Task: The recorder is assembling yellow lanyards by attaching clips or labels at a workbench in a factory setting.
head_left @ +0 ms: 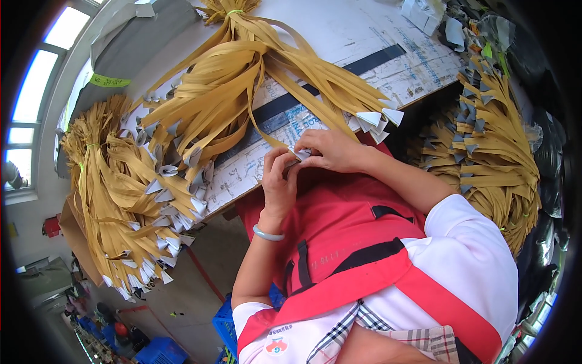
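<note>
My left hand and my right hand meet at the table's near edge, both pinching the small white-grey folded tip of one tan strap. That strap runs up into a big bundle of tan straps fanned across the table, tied at the far end with a green band. A pale green bangle circles my left wrist. I wear a red apron over a white top.
The white worktable has a dark strip across it. A heap of finished straps hangs off its left side, another heap lies at right. Blue crates stand on the floor below.
</note>
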Demonstrator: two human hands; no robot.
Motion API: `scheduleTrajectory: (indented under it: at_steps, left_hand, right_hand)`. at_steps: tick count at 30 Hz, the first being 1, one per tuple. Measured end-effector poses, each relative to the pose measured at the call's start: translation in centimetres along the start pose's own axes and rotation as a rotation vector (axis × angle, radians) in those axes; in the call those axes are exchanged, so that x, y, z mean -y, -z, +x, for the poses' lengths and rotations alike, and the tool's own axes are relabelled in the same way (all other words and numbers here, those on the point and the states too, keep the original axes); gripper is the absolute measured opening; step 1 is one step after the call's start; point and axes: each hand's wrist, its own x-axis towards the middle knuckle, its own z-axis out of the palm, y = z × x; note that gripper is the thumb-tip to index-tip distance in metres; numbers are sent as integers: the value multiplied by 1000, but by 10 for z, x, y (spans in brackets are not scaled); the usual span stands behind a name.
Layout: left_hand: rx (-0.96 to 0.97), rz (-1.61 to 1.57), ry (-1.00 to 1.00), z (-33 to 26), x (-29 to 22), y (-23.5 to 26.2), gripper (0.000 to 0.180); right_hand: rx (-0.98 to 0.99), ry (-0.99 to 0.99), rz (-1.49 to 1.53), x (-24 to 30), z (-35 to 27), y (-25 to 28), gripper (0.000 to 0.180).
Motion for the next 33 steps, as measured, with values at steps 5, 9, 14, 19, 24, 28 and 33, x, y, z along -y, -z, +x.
scheduleTrajectory:
  at_steps: [5,9,14,19,24,28,33]
  left_hand:
    - [-123,-159,117,-3,-2,-3,29]
    - [-83,-89,83,-5,-13,15,28]
    - [81,13,-59,0,-35,30,22]
    - [163,69,22,10,-40,44,19]
    - [258,-67,-23,16,-41,57,19]
    - [163,-538,149,27,-47,66,16]
    - [109,-670,202,33,-49,75,15]
  right_hand:
    - [-229,124,-192,-10,-11,-28,26]
    - [-247,-8,239,4,-14,-27,21]
    - [-186,-83,488,20,-18,-22,16]
    - [-124,49,281,32,-16,-9,18]
    - [74,144,281,32,-2,11,23]
    - [9,279,432,40,14,18,25]
    - [-37,57,833,56,18,18,23]
